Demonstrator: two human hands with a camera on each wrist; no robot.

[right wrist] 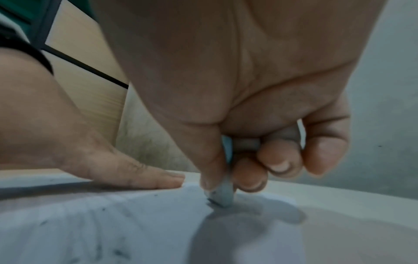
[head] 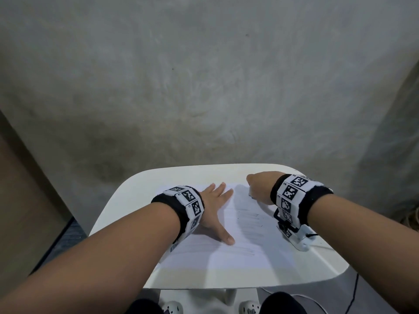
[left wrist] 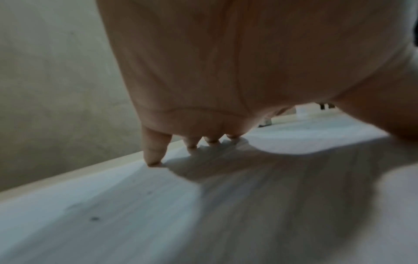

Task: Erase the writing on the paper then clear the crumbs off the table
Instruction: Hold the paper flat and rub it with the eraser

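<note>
A white sheet of paper (head: pixel 229 252) with faint pencil lines lies on the small white table (head: pixel 127 200). My left hand (head: pixel 215 209) lies flat on the sheet's left half, fingers spread and straight; in the left wrist view its fingertips (left wrist: pixel 153 160) press the paper (left wrist: pixel 113 214). My right hand (head: pixel 258 185) is curled at the paper's far right corner and pinches a pale eraser (right wrist: pixel 222 194), whose tip touches the paper (right wrist: pixel 90 232) at a dark mark. In the head view only a sliver of the eraser (head: pixel 250 192) shows. Small dark crumbs (right wrist: pixel 120 252) are scattered on the sheet.
A grey wall (head: pixel 204 75) stands just behind the table. A brown panel (head: pixel 27 200) is at the left. A thin cable (head: pixel 322 245) trails from my right wrist camera across the table's right side. My shoes (head: pixel 249 308) and the table leg show below the front edge.
</note>
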